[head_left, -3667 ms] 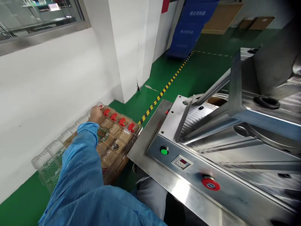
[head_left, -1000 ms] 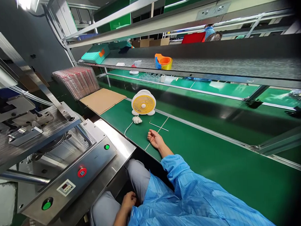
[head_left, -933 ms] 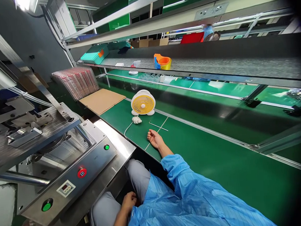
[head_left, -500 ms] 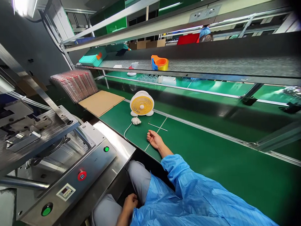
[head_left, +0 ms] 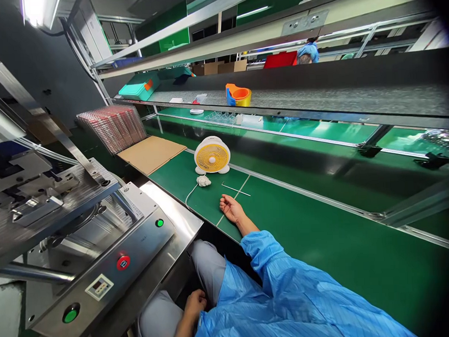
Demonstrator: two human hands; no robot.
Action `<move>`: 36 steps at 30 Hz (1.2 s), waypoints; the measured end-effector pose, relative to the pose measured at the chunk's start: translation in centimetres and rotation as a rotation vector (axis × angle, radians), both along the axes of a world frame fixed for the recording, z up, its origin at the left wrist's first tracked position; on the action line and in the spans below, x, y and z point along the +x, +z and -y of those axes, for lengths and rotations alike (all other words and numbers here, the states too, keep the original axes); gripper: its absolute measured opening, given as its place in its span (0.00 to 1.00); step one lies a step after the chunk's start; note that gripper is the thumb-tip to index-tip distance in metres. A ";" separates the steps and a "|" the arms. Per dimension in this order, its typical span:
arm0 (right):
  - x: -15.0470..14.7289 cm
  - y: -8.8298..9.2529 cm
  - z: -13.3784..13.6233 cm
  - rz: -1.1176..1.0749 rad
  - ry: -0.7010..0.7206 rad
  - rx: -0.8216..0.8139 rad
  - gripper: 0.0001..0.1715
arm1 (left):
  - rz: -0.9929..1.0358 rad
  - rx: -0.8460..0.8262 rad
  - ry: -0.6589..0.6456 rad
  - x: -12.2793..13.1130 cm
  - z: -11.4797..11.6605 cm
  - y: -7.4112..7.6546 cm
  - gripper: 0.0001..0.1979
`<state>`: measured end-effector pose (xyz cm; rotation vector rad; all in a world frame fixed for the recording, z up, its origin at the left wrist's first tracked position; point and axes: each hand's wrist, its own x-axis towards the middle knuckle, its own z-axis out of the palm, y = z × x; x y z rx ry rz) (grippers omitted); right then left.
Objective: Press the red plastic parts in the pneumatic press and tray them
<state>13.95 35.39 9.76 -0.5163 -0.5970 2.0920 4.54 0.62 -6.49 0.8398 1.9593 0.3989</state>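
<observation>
My right hand (head_left: 231, 208) rests on the green work surface (head_left: 323, 243), its fingers loosely curled in with nothing seen in them. Just beyond its fingertips lies a thin, bent metal hex key (head_left: 236, 189). A small white fan with a yellow grille (head_left: 212, 157) stands upright farther back. In front of the fan is a bundled white cord (head_left: 203, 181), one length of which curves toward the table's near edge. My left hand (head_left: 195, 303) lies in my lap against my grey trousers, fingers curled and partly hidden; I see no object in it.
At left stands a metal machine (head_left: 113, 270) with green and red buttons. A cardboard sheet (head_left: 152, 152) and a stack of wire-like trays (head_left: 112, 127) sit beyond it. The overhead shelf (head_left: 299, 99) holds a teal box (head_left: 138, 87) and an orange-yellow cup-shaped holder (head_left: 239, 94).
Both my hands, the fan and the hex key keep their places; the view shifts very slightly. In the background, a person in blue has moved a little to the right.
</observation>
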 end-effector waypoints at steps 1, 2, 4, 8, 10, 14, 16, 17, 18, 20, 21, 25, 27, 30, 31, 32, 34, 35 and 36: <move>0.0 0.0 0.0 0.000 0.000 0.000 0.13 | 0.001 0.000 0.002 0.0 0.0 0.2 0.07; 0.0 0.0 0.0 0.000 0.000 0.000 0.13 | 0.002 0.002 0.002 0.0 0.0 0.3 0.07; 0.0 0.0 0.0 -0.001 -0.003 -0.002 0.12 | 0.005 0.003 0.002 0.1 -0.1 0.6 0.06; 0.0 0.1 0.0 -0.001 -0.003 -0.005 0.12 | 0.005 -0.002 -0.006 0.1 -0.1 0.8 0.06; 0.1 0.1 0.0 -0.001 -0.003 -0.004 0.11 | -0.001 -0.002 -0.006 0.2 -0.1 0.9 0.06; 0.0 0.1 0.0 -0.001 -0.002 0.000 0.12 | -0.017 -0.009 0.002 0.2 -0.2 1.0 0.06; 0.0 0.0 0.0 0.001 -0.002 0.003 0.12 | -0.020 -0.014 0.007 0.2 -0.2 1.1 0.06; 0.0 0.0 0.0 0.001 -0.002 0.004 0.13 | -0.020 -0.016 0.009 0.3 -0.2 1.1 0.07; 0.0 0.1 0.0 0.002 -0.003 0.005 0.13 | -0.021 -0.016 0.012 0.3 -0.3 1.2 0.07; 0.0 0.1 0.1 0.002 -0.007 0.008 0.12 | -0.021 -0.009 0.018 0.3 -0.3 1.4 0.07; 0.0 0.2 0.1 0.002 -0.008 0.010 0.12 | -0.020 -0.002 0.021 0.3 -0.2 1.5 0.07; 0.2 0.5 1.1 0.010 -0.001 0.015 0.10 | -0.009 0.034 0.031 0.3 -0.2 1.9 0.06; 0.5 0.6 2.1 0.028 0.023 0.017 0.09 | -0.002 0.046 0.036 0.3 -0.2 2.1 0.06; 1.8 0.5 4.5 0.076 0.084 0.014 0.09 | 0.004 0.053 0.039 0.4 -0.3 2.3 0.06; 2.6 0.5 5.3 0.091 0.105 0.008 0.09 | 0.004 0.054 0.036 0.4 -0.4 2.3 0.06; 3.6 0.4 6.1 0.114 0.127 0.002 0.09 | 0.004 0.056 0.029 0.4 -0.4 2.2 0.06; 6.2 0.3 7.6 0.209 0.161 0.011 0.09 | 0.000 0.064 0.009 0.4 -0.6 2.1 0.06; 7.9 0.3 8.2 0.288 0.160 0.032 0.10 | -0.003 0.066 -0.006 0.3 -0.7 1.9 0.05; 9.9 0.5 8.7 0.390 0.136 0.069 0.11 | -0.005 0.066 -0.024 0.2 -0.8 1.7 0.05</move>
